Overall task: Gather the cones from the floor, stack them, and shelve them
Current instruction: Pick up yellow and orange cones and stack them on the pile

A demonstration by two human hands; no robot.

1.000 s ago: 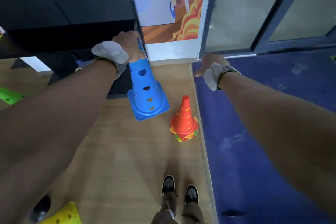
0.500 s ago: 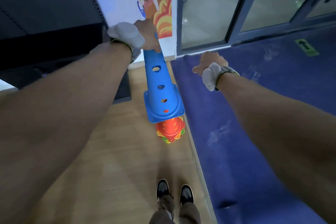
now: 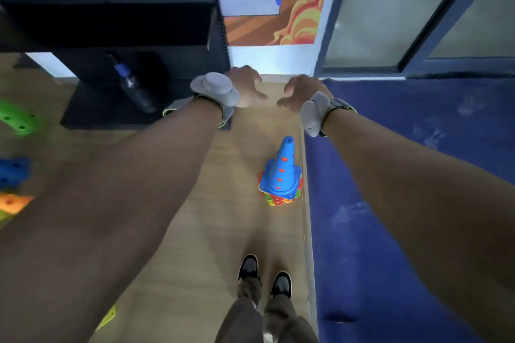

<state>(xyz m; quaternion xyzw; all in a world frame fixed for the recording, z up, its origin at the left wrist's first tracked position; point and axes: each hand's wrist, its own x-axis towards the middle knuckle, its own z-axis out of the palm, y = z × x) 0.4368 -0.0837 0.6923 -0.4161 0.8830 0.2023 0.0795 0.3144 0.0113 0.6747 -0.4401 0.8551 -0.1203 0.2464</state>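
From the head camera, your left hand (image 3: 245,86) and right hand (image 3: 299,92) hang side by side above the floor (image 3: 195,231). Both have loosely curled fingers that hold nothing and touch nothing.

The stack (image 3: 274,199) stands upright on the pale wood below them, just beside the edge of the blue carpet (image 3: 404,217). Its top cone (image 3: 282,167) is blue.

Gathering looks unfinished. A green cone (image 3: 16,121), a loose blue cone (image 3: 12,172) and an orange cone (image 3: 14,202) lie well apart from the stack at the left edge, and what seems to be a yellow cone (image 3: 107,317) shows blurred beside your left forearm.

- Turn left and take each cone by its narrow tip.
- Lower it straight down over the stack, so the flared bases nest rather than sit askew.
- When you lift the whole stack, grip low at the bases with both hands, because smooth plastic probably slides apart if pulled from the top.

The cones are hard, glossy plastic, tapered, pierced with round holes and flared to squarish feet. The shelf (image 3: 139,25) is dark metal with flat boards, and a clear bottle (image 3: 133,86) with a blue cap lies on its lowest level.
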